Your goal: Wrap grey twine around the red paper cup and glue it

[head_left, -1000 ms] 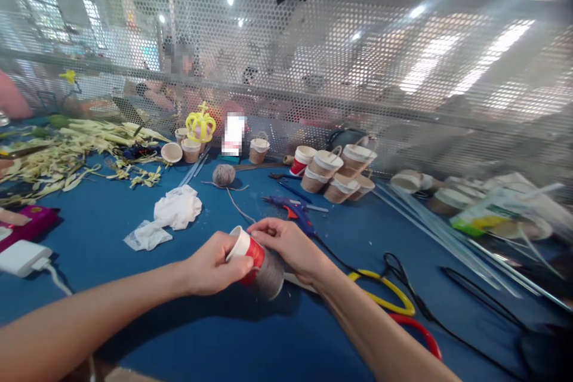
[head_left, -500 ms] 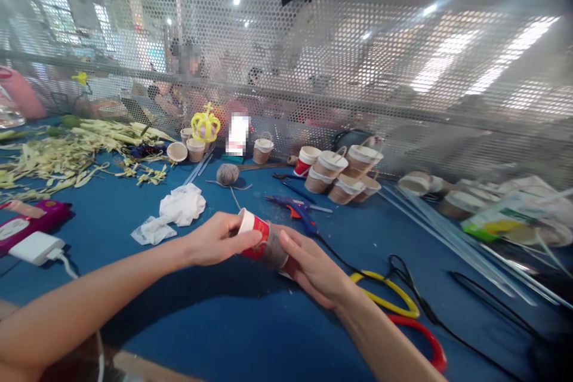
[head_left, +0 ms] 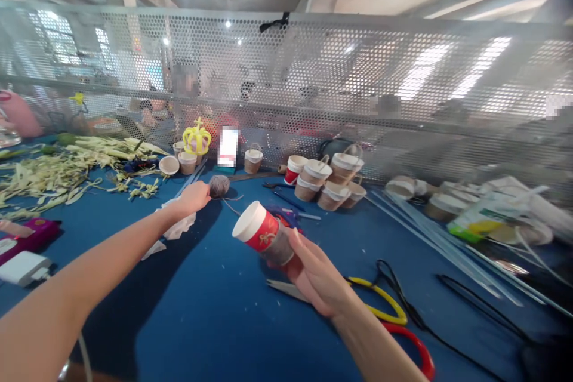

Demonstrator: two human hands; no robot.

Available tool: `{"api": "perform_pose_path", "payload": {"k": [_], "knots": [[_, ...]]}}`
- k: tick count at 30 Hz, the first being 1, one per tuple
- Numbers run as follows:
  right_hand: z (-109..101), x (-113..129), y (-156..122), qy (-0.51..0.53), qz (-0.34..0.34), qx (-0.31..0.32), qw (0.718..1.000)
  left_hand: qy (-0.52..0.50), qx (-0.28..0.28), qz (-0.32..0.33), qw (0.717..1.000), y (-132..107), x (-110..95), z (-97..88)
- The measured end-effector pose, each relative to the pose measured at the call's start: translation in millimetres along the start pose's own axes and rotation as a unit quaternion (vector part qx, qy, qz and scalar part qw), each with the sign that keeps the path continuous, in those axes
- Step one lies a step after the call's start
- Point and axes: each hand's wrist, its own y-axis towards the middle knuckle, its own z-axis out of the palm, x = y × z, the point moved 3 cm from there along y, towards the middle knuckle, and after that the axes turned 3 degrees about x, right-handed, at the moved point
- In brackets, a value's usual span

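My right hand [head_left: 316, 268] is wrapped round the lower part of a red and white paper cup [head_left: 267, 233], tilted with its open rim to the upper left. Grey yarn is wound round the cup's lower part. Reaching forward, my left hand [head_left: 194, 200] has its fingers closed at the left side of a ball of grey yarn [head_left: 219, 186]; the fingertips are partly hidden. A strand of yarn leads from the ball towards the cup. Below the right hand lie scissors with yellow and red handles [head_left: 409, 343], their blades partly covered by it.
Crumpled white plastic [head_left: 181, 227] lies under my left forearm. Behind the cup is a blue glue gun [head_left: 290, 216]. Several wrapped cups [head_left: 335, 194] stand near the mesh partition [head_left: 268, 71]. Clear sticks [head_left: 439, 245] lie right, dried husks [head_left: 76, 161] left, a yellow crown [head_left: 197, 138] at the back.
My left hand has let go of the cup and moved forward and left to the yarn ball. My right hand still holds the cup, and the scissors' blades now show.
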Motion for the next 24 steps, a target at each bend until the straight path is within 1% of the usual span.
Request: {"api": "perform_pose_path", "payload": {"k": [2, 5, 8, 10, 13, 17, 19, 21, 22, 24], "knots": [[-2, 1, 1, 0.004, -0.002, -0.008, 1.000, 0.021, 0.012, 0.022, 0.999, -4, -3, 0.4], [-3, 4, 1, 0.021, -0.005, -0.025, 0.999, 0.049, 0.026, 0.067, 0.996, -14, -10, -6.8], [-2, 8, 0, 0.034, -0.014, -0.048, 0.998, 0.074, 0.039, 0.105, 0.991, -28, -17, -20.4], [-1, 11, -1, 0.036, -0.018, -0.062, 0.997, 0.092, 0.039, 0.107, 0.989, -37, -18, -33.0], [-2, 12, -1, 0.025, -0.027, -0.083, 0.996, 0.122, 0.021, 0.067, 0.990, -46, -10, -57.9], [-3, 14, -1, 0.015, -0.039, -0.088, 0.995, 0.144, -0.050, -0.039, 0.988, -46, 12, -96.5], [-4, 14, -2, 0.017, -0.037, -0.086, 0.995, 0.140, -0.088, -0.090, 0.982, -43, 21, -109.8], [-4, 15, -2, 0.024, -0.032, -0.089, 0.995, 0.129, -0.119, -0.112, 0.978, -39, 26, -113.6], [-4, 15, -3, 0.028, -0.030, -0.091, 0.995, 0.121, -0.129, -0.111, 0.978, -36, 27, -111.5], [-3, 15, -3, 0.029, -0.028, -0.094, 0.995, 0.102, -0.131, -0.098, 0.981, -31, 26, -100.4]]}}
